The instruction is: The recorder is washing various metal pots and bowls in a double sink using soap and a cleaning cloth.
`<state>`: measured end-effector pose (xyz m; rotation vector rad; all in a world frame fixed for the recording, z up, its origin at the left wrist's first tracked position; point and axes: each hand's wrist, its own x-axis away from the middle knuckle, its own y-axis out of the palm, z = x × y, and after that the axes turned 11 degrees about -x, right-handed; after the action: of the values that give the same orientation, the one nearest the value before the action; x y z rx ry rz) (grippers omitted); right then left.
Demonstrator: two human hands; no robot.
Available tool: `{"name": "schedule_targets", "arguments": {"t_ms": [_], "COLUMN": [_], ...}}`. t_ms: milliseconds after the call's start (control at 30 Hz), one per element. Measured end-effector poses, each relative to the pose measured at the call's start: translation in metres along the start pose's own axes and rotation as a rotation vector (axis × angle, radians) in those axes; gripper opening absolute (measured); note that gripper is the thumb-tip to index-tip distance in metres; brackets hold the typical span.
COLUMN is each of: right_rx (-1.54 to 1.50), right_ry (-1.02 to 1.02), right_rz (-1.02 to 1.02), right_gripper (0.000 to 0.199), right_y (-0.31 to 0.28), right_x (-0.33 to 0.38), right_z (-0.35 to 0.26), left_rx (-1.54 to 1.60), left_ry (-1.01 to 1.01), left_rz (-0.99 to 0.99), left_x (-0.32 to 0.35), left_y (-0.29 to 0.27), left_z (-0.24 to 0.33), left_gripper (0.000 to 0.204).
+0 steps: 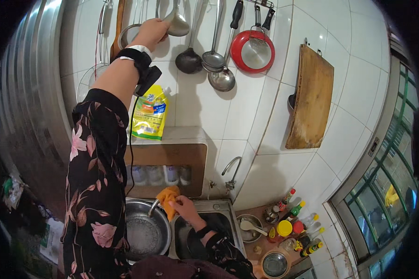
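One white tiled wall (246, 107) fills the view; everything sits relative to its steel sink (219, 218) at the bottom. Left of the sink stands one large steel pot (144, 232). High above hangs one wooden cutting board (309, 104), one red frying pan (252, 50) and three ladles. The left hand (150, 31) reaches up there, fingers clenched on a hanging steel ladle (177, 22); its sleeved arm hides part of the wall. One yellow refill pouch (150, 114) leans above the sink. At the sink's left rim, the right hand (185, 208) grasps one orange cloth (167, 197). Several sauce bottles (295, 218) crowd the table to the sink's right.
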<state>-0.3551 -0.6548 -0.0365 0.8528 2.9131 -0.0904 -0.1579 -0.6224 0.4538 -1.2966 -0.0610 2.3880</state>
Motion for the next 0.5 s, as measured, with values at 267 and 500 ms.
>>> {"name": "schedule_targets", "arguments": {"t_ms": [267,500], "right_rx": [-0.033,-0.017], "right_ry": [-0.039,0.034], "right_rz": [-0.002,-0.018], "right_gripper": [0.04,0.035], "right_y": [-0.009,-0.013], "right_x": [-0.002,0.013], "right_z": [0.015,-0.003], "left_rx": [0.1,0.016], "left_ry": [-0.068,-0.121], "left_rz": [0.01,-0.106], "left_x": [-0.006,0.01], "left_y": [0.012,0.021], "left_z": [0.003,-0.014], "left_gripper": [0.019,0.018]}}
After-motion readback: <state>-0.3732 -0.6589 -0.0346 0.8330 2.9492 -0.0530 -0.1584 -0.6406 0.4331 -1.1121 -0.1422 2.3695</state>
